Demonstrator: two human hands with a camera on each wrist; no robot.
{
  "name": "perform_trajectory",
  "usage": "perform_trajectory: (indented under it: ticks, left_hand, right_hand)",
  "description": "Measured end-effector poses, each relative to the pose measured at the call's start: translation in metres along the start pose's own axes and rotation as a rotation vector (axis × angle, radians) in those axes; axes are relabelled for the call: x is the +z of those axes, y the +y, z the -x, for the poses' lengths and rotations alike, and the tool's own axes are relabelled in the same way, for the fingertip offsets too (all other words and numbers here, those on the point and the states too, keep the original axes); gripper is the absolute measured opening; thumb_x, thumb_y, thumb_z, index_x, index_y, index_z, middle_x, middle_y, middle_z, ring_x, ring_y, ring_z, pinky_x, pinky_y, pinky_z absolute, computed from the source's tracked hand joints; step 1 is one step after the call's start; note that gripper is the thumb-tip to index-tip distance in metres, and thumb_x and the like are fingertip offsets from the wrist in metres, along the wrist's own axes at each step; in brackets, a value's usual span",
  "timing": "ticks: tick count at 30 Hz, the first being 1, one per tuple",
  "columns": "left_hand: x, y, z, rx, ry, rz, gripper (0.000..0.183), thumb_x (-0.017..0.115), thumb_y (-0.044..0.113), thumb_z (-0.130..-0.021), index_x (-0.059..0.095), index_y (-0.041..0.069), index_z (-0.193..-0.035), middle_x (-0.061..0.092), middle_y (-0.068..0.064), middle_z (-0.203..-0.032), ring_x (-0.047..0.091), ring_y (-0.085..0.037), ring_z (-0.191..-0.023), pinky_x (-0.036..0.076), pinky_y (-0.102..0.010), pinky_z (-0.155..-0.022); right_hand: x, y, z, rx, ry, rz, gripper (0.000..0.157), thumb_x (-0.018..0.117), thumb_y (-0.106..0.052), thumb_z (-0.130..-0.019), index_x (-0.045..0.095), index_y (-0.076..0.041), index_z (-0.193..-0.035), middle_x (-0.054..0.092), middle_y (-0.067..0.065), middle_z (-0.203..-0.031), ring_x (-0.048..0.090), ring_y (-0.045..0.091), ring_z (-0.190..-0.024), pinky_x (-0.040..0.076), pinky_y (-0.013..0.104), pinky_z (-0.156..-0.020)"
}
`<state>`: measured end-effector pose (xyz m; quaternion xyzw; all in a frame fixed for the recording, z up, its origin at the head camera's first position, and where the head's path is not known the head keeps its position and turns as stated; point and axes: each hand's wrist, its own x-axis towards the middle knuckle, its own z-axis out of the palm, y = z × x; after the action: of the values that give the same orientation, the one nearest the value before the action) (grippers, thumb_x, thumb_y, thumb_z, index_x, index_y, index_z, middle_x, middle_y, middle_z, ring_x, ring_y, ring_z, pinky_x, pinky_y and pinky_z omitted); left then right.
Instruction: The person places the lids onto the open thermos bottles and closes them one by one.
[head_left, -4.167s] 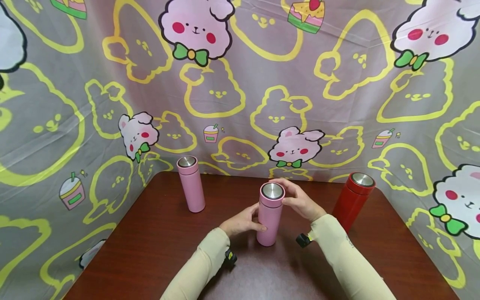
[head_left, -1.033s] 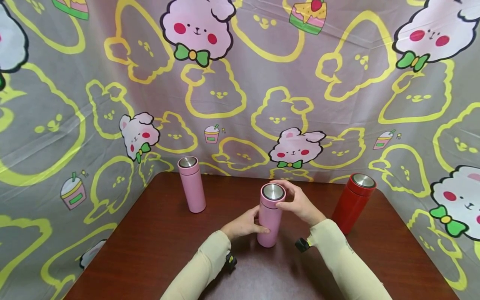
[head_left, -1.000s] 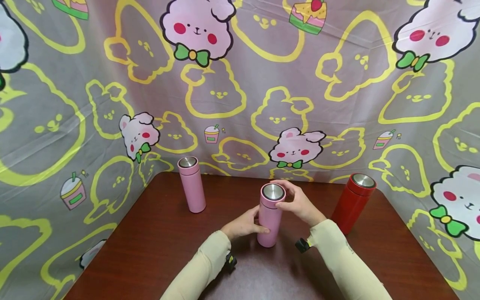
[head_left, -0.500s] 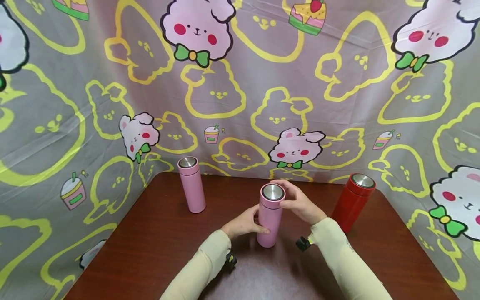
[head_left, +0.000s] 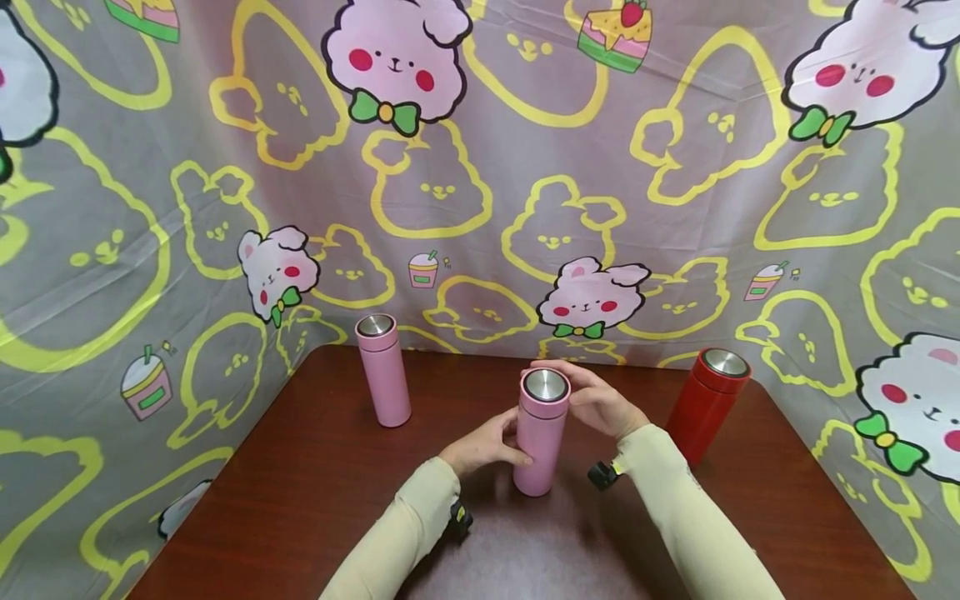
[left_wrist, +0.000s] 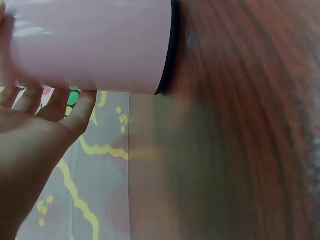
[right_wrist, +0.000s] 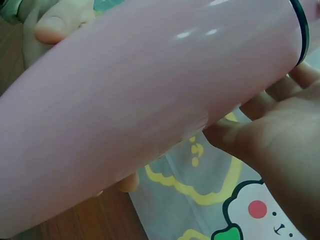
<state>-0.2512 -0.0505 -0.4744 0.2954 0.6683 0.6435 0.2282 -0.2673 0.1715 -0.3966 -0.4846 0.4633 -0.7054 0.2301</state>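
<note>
A pink thermos (head_left: 540, 446) with a steel disc (head_left: 546, 384) on its lid stands upright on the brown table at the middle. My left hand (head_left: 480, 446) grips its body from the left, thumb across the front; the left wrist view shows the fingers reaching round the body (left_wrist: 90, 50) near the black-edged base. Up at the lid, my right hand (head_left: 606, 410) curls its fingers round the far side, with the thumb at the right. In the right wrist view those fingers (right_wrist: 227, 131) lie along the thermos near the dark seam under the lid.
Another pink thermos (head_left: 386, 383) stands at the back left of the table (head_left: 300, 500). A red thermos (head_left: 705, 404) is at the right, beyond my right forearm. Behind the table hangs a grey cartoon-print cloth (head_left: 480, 275).
My right hand has turned at the lid: its thumb has gone from the front to the right side, and its fingers reach further left behind. The left hand and thermos stay in place.
</note>
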Motion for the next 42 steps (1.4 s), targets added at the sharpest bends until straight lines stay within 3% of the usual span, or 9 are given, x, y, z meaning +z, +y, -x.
perform_trajectory:
  ticks: [6, 10, 16, 25, 34, 42]
  left_hand:
    - [-0.002, 0.000, -0.001, 0.003, -0.034, 0.021, 0.079, 0.068, -0.005, -0.076, 0.029, 0.006, -0.145, 0.049, -0.012, -0.133, 0.050, -0.018, -0.117, 0.042, -0.034, -0.096]
    - [0.000, 0.001, -0.001, 0.008, -0.050, 0.021, 0.080, 0.066, -0.003, -0.075, 0.027, 0.004, -0.145, 0.048, -0.012, -0.132, 0.050, -0.017, -0.115, 0.041, -0.032, -0.096]
    - [0.001, 0.002, -0.001, 0.007, -0.036, 0.008, 0.080, 0.065, -0.003, -0.073, 0.028, 0.001, -0.144, 0.048, -0.012, -0.132, 0.049, -0.015, -0.114, 0.040, -0.031, -0.096]
    - [0.001, 0.001, -0.003, 0.008, -0.039, -0.045, 0.083, 0.066, 0.002, -0.074, 0.025, 0.005, -0.146, 0.046, -0.009, -0.135, 0.047, -0.015, -0.118, 0.039, -0.031, -0.098]
    - [0.004, 0.001, -0.001, 0.015, 0.009, -0.107, 0.078, 0.067, 0.001, -0.073, 0.031, 0.006, -0.143, 0.052, -0.006, -0.128, 0.051, -0.013, -0.112, 0.042, -0.029, -0.094]
    - [0.004, 0.001, 0.000, 0.032, 0.020, -0.128, 0.072, 0.068, 0.001, -0.073, 0.038, 0.005, -0.138, 0.056, -0.007, -0.122, 0.054, -0.013, -0.108, 0.044, -0.029, -0.091]
  right_hand:
    - [-0.005, 0.003, -0.009, -0.019, -0.171, -0.112, 0.061, 0.033, 0.000, -0.087, 0.012, 0.016, -0.141, 0.032, 0.026, -0.145, 0.027, 0.037, -0.136, 0.023, 0.048, -0.109]
    - [-0.007, 0.004, -0.012, 0.004, -0.196, -0.173, 0.063, 0.035, -0.002, -0.086, 0.012, 0.013, -0.143, 0.029, 0.030, -0.145, 0.024, 0.040, -0.136, 0.022, 0.050, -0.109]
    - [-0.008, 0.006, -0.014, 0.004, -0.209, -0.180, 0.061, 0.037, -0.003, -0.087, 0.016, 0.015, -0.141, 0.032, 0.032, -0.142, 0.032, 0.037, -0.133, 0.025, 0.049, -0.108]
    - [-0.008, 0.007, -0.014, -0.015, -0.188, -0.090, 0.055, 0.041, -0.007, -0.090, 0.028, 0.011, -0.140, 0.041, 0.028, -0.138, 0.041, 0.033, -0.128, 0.030, 0.046, -0.106]
    - [-0.004, 0.005, -0.009, -0.005, -0.090, 0.007, 0.056, 0.036, 0.000, -0.084, 0.033, 0.009, -0.139, 0.050, 0.017, -0.134, 0.045, 0.027, -0.125, 0.034, 0.043, -0.104]
    - [-0.002, 0.005, -0.005, 0.008, -0.026, 0.027, 0.053, 0.046, -0.008, -0.088, 0.038, 0.004, -0.139, 0.052, 0.015, -0.133, 0.046, 0.027, -0.124, 0.033, 0.043, -0.104]
